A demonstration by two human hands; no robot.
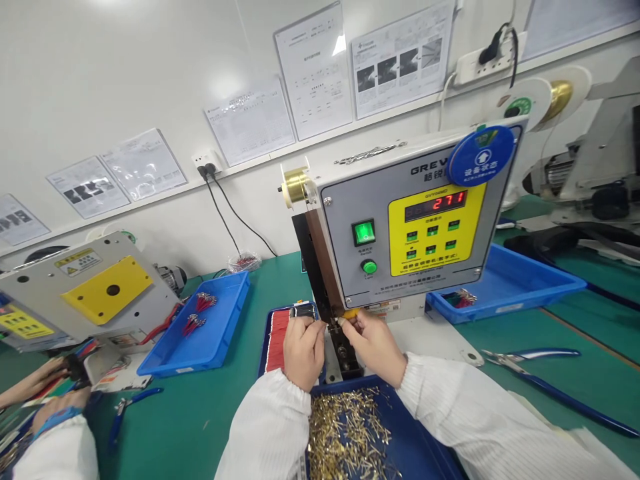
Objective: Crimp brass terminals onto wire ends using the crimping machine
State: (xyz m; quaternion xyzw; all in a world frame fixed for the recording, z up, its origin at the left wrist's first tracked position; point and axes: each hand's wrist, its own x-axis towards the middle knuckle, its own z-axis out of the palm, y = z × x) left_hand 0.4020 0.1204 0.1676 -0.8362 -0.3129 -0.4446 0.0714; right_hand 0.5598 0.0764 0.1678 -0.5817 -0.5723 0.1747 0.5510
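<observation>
Both hands meet at the working head (343, 347) of a grey crimping machine (367, 200), whose red display reads 271. My left hand (304, 352) is closed in a pinch; what its fingertips hold is too small to make out. Just behind it, a blue tray (262, 353) holds red wires (278, 340) and black wires (303, 311). My right hand (375, 345) pinches on the other side of the head, its fingers beside a small yellow-orange piece (351, 313). I cannot tell whether it grips that piece. Below the hands, a dark blue tray (425, 447) contains many small brass-coloured metal pieces (350, 433).
Blue-handled cutters (537, 380) lie on the green table at right, near a blue tray (530, 280). Another blue tray (195, 333) with red-wired parts stands left. A co-worker's hands (57, 393) are beside a second machine (100, 287), with small pliers (125, 407) nearby.
</observation>
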